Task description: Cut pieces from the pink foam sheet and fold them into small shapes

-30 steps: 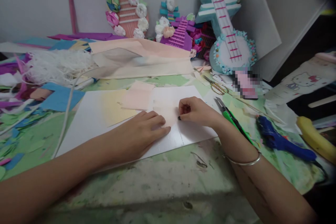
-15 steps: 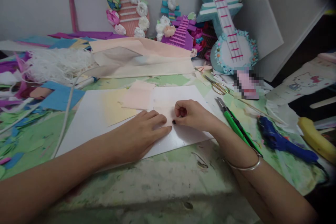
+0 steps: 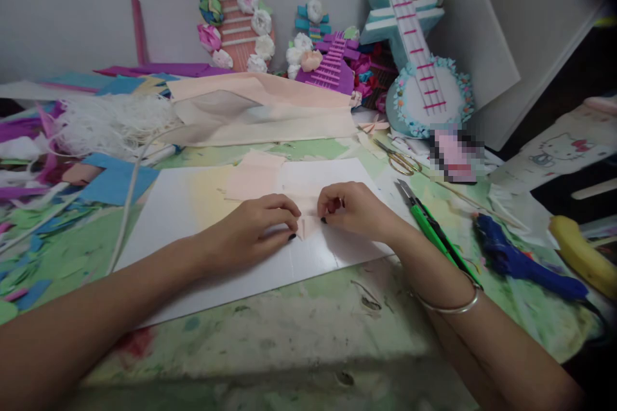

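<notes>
A small strip of pale pink paper (image 3: pixel 311 226) sits between my two hands, low over a glossy white sheet (image 3: pixel 187 298). My left hand (image 3: pixel 258 228) is closed in a loose pinch at the strip's left side. From the right, my right hand (image 3: pixel 354 210) pinches its other side, fingers curled and thumb below. The fingers partly hide the strip. Beyond my left hand, squares of pale peach paper (image 3: pixel 253 176) lie on the sheet beside a yellowish patch (image 3: pixel 207 189).
Right of the sheet lie a green utility knife (image 3: pixel 436 231), scissors (image 3: pixel 403 162), a blue glue gun (image 3: pixel 525 260) and a banana (image 3: pixel 581 255). Paper scraps and white shredded strands (image 3: pixel 110 119) spread leftward. Decorated model instruments, including a light-blue one (image 3: pixel 424 87), stand behind folded peach paper (image 3: pixel 270 119).
My left hand has drawn back slightly leftward, its fingers now bent into a pinch instead of lying flatter. The pink strip shows more clearly between the hands. My right hand has barely moved.
</notes>
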A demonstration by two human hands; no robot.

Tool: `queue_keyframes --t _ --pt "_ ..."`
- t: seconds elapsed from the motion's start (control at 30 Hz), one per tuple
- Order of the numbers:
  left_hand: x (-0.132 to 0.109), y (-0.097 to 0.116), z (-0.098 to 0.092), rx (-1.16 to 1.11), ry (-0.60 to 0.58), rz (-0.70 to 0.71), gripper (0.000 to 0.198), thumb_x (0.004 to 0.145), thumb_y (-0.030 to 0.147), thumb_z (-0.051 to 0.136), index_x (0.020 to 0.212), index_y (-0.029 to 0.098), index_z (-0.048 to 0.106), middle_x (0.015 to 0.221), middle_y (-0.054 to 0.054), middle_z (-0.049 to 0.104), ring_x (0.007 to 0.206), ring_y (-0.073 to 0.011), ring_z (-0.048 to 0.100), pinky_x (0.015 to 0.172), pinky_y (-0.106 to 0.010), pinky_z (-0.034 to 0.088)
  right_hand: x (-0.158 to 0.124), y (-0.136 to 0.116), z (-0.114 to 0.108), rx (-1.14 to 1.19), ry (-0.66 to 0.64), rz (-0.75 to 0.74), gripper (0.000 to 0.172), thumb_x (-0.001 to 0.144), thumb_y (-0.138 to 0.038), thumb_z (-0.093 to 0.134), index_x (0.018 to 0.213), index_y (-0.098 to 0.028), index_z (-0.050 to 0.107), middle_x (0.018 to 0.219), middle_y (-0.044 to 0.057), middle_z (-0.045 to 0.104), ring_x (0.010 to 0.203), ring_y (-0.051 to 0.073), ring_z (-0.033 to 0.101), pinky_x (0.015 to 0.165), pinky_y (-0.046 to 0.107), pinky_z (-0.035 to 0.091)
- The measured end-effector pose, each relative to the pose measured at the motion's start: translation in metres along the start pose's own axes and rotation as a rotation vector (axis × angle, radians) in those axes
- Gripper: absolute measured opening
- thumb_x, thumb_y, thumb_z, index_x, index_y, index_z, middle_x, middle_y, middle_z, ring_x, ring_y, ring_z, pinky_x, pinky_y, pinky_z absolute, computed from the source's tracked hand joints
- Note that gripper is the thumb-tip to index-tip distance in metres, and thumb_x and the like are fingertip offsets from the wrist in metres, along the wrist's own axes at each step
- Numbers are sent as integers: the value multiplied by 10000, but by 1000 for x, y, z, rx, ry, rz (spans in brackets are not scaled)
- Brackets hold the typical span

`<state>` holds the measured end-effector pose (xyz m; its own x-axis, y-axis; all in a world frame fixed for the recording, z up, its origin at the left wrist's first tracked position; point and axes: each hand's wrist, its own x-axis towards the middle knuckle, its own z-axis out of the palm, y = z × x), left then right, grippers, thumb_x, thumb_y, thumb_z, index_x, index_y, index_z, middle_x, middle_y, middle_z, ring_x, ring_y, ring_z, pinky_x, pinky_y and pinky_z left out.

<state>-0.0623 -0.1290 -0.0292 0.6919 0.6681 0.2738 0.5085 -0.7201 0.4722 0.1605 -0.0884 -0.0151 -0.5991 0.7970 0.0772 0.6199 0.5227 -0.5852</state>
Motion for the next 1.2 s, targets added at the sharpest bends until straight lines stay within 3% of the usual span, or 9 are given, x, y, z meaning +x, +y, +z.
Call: queue_keyframes --t 0.23,0.43,0.7,1.03,1.2 --pt "-1 -3 3 53 43 -3 218 890 181 467 977 210 665 1090 -66 595 970 -167 582 836 -300 474 -4 -6 -1 -39 -119 -218 295 708 0 552 826 -199 735 847 14 706 812 150 603 763 259 419" --pt "1 -6 4 15 80 -22 238 869 152 472 941 224 687 1053 -49 609 936 -153 589 831 -292 470 -5 -8 -3 -62 -137 -260 302 749 -8 539 862 -200 743 912 26 705 827 146 612 778 260 431" --pt "9 -9 2 -140 114 -179 207 813 133 504 858 190 698 904 -30 646 753 -113 573 632 -220 434 -5 -11 -3 -71 -167 -293 299 758 -1 528 876 -183 733 925 44 702 827 147 610 769 264 439" --pt "8 -9 3 -168 116 -260 257 787 189 577 1041 175 617 874 -23 651 740 -123 576 641 -238 451 -5 -9 -1 -58 -161 -299 291 755 -12 537 880 -193 727 922 42 697 844 155 610 782 273 440" --pt "7 -11 4 -219 89 -301 202 806 224 575 994 177 630 830 -15 648 733 -125 591 653 -248 458 -6 -10 -2 -40 -189 -325 316 761 -4 532 906 -202 731 937 36 698 852 149 608 788 268 442"
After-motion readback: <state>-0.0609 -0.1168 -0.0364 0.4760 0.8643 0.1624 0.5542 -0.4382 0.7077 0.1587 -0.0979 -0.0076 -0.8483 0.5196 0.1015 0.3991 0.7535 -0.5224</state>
